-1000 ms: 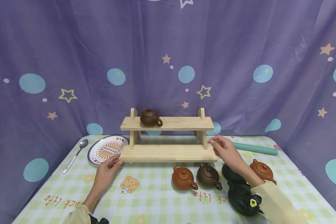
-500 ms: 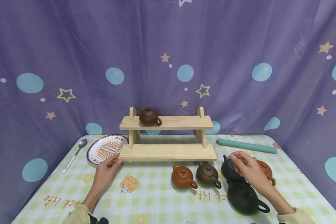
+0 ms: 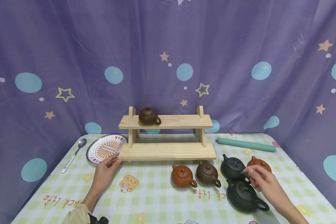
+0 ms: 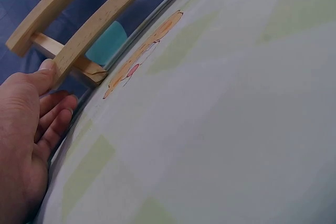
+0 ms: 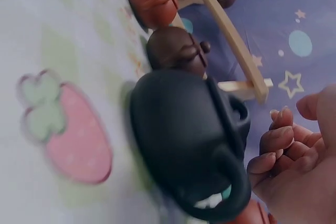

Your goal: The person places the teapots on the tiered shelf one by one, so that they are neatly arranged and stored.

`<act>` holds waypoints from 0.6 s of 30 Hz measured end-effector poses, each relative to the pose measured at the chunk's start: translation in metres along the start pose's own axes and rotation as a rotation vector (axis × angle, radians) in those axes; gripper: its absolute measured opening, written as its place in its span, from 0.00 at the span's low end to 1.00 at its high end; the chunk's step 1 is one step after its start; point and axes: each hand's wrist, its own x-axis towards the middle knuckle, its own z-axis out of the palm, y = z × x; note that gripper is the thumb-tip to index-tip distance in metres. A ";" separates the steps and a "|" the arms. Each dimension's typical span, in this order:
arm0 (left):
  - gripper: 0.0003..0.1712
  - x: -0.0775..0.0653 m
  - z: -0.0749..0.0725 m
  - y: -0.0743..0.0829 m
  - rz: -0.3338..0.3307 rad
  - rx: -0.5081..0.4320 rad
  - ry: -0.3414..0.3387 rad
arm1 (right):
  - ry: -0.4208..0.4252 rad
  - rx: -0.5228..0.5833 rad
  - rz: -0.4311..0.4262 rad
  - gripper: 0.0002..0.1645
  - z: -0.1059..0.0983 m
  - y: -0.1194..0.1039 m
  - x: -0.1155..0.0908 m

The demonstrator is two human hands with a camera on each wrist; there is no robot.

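My left hand point(image 3: 105, 172) holds the left end of the wooden two-tier shelf point(image 3: 168, 151), thumb on its lower board, other fingers curled close by point(image 4: 29, 124). My right hand point(image 3: 264, 180) hovers loosely curled beside the rear black teapot point(image 3: 232, 167), fingertips right at its handle and nothing between them point(image 5: 294, 156). In front stands a larger black teapot point(image 3: 242, 197). An orange-brown teapot point(image 3: 259, 162) is partly hidden behind my right hand. Left of the black ones sit a dark brown teapot point(image 3: 207, 172) and an orange-brown teapot point(image 3: 182, 175). Another dark brown teapot point(image 3: 147, 115) rests on the upper board.
A white patterned plate point(image 3: 96, 152) lies at the shelf's left, partly behind my left hand. Further left is a spoon point(image 3: 74, 157). A green stick point(image 3: 246, 145) lies at the back right. A purple curtain point(image 3: 226, 46) hangs behind the checked tablecloth point(image 3: 156, 205).
My right hand has left the shelf's right end and come back and rightward, over the rear black teapot to its handle side. My left hand has stayed at the shelf's left end.
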 end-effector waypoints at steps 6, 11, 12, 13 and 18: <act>0.27 0.000 0.000 -0.001 -0.009 0.013 0.001 | 0.066 -0.024 0.065 0.20 -0.007 0.009 -0.013; 0.27 0.000 0.000 -0.002 -0.015 0.024 0.001 | 0.091 -0.043 0.076 0.18 -0.011 0.018 -0.023; 0.27 0.000 0.000 -0.002 -0.017 0.027 0.000 | 0.090 -0.051 0.073 0.18 -0.012 0.020 -0.025; 0.27 0.000 0.000 -0.001 -0.018 0.028 0.000 | 0.086 -0.062 0.072 0.18 -0.013 0.022 -0.028; 0.27 0.001 0.000 0.001 -0.022 0.029 -0.002 | 0.028 -0.089 0.127 0.19 -0.020 0.034 -0.037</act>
